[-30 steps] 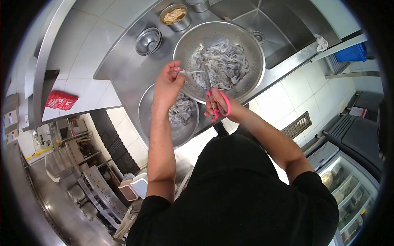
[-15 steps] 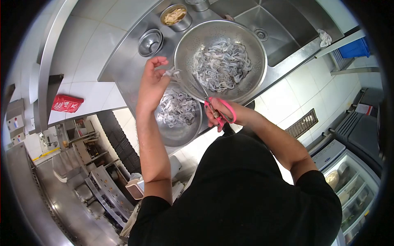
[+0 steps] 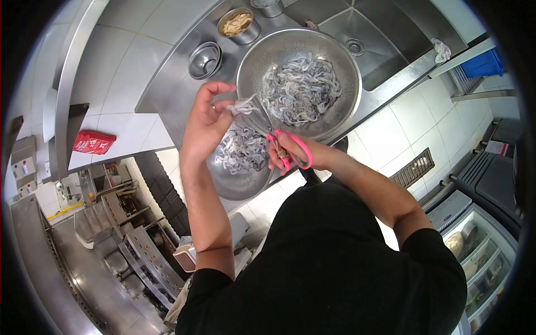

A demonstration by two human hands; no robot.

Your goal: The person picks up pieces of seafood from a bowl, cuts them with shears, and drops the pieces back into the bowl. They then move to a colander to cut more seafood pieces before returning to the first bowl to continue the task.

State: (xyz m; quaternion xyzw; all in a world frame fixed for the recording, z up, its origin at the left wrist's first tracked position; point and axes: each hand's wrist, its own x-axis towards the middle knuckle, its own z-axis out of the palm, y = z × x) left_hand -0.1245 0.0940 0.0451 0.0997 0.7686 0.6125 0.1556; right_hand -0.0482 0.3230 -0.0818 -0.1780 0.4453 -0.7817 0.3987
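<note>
My left hand (image 3: 205,124) pinches a limp, grey-white clump of squid tentacles (image 3: 242,106) between thumb and fingertips at the left rim of a big perforated colander (image 3: 357,92). With my right hand (image 3: 320,156) I grip pink-handled scissors (image 3: 306,152), fingers through the loops. Their blades point up and left, the tips close to the held clump. A large heap of similar grey-white tentacles (image 3: 301,89) lies in the colander. Below my left hand a metal bowl (image 3: 237,187) holds a smaller heap of tentacles (image 3: 243,151), partly covered by the hand and colander.
Beyond the colander stand a metal tub of pale yellowish pieces (image 3: 238,24) and small stacked bowls (image 3: 204,60). At the upper right is a steel sink (image 3: 385,50) with a cloth (image 3: 441,51) on its edge. A glass-topped fridge (image 3: 480,262) is at the lower right.
My left hand has turned and lifted the clump slightly, so more of it shows. The scissors have shifted a little left, bringing their blades nearer to it.
</note>
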